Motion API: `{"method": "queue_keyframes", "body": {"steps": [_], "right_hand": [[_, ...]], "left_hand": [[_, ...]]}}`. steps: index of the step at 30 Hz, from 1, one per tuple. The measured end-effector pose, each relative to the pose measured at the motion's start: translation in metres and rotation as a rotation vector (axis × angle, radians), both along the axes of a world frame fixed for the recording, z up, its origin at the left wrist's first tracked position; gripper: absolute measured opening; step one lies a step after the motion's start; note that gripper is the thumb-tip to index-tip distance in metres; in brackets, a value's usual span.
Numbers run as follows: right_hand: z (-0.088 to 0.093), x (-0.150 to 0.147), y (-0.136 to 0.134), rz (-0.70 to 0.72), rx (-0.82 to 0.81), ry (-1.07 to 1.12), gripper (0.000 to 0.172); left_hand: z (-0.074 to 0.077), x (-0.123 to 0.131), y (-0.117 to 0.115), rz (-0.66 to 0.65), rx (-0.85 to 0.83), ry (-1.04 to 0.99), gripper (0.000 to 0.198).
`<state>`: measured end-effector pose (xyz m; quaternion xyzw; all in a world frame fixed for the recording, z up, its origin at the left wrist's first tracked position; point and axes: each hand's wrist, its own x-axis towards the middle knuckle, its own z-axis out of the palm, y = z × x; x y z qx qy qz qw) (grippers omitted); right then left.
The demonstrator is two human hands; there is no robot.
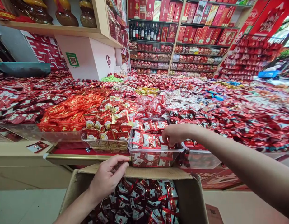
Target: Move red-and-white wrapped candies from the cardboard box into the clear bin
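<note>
My right hand (pixel 175 134) reaches into a clear plastic bin (pixel 156 150) holding rows of small red-and-white wrapped candies (pixel 149 140). Its fingers are closed and point down on a candy packet at the bin's right side; the fingertips are partly hidden. My left hand (pixel 110 174) hovers over the far left part of an open cardboard box (pixel 192 199), near the bin's front left corner. Its fingers are loosely curled, with a gap between thumb and fingers and nothing visible in them. Inside the box lies a loose heap of similar red-and-white candy packets (pixel 139 202).
Left of the bin stands another clear bin (pixel 107 144) with durian-labelled packets, then orange-red packets (pixel 65 112). Dark red candies (pixel 205 140) fill the bins to the right. A white pillar (pixel 81 59) and stocked shelves (pixel 151 43) rise behind. A loose packet (pixel 37 147) lies on the left ledge.
</note>
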<state>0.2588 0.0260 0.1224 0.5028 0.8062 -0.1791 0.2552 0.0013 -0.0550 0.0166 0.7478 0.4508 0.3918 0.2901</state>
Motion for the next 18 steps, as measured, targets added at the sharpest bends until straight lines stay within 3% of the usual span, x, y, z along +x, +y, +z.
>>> {"method": "queue_keyframes", "body": {"steps": [2,4,6,8,11,18], "right_hand": [[-0.003,0.001,-0.001,0.008,0.026,0.012,0.024],[-0.008,0.003,-0.001,0.012,0.041,0.03,0.022],[-0.01,0.005,0.001,0.027,0.034,0.031,0.02],[-0.01,0.005,0.001,0.052,0.025,0.004,0.019],[-0.005,0.003,-0.004,0.042,0.015,-0.033,0.019],[-0.006,0.004,-0.01,0.055,-0.004,-0.055,0.029]], "left_hand": [[0.02,0.006,0.003,-0.03,0.164,-0.054,0.015],[0.048,0.019,0.011,-0.119,0.32,0.043,0.019],[0.076,0.038,0.024,-0.269,0.296,0.284,0.023],[0.094,0.06,0.039,-0.422,0.13,0.582,0.028],[0.102,0.085,0.058,-0.61,-0.117,0.923,0.037],[0.097,0.101,0.072,-0.743,-0.388,1.075,0.071]]}}
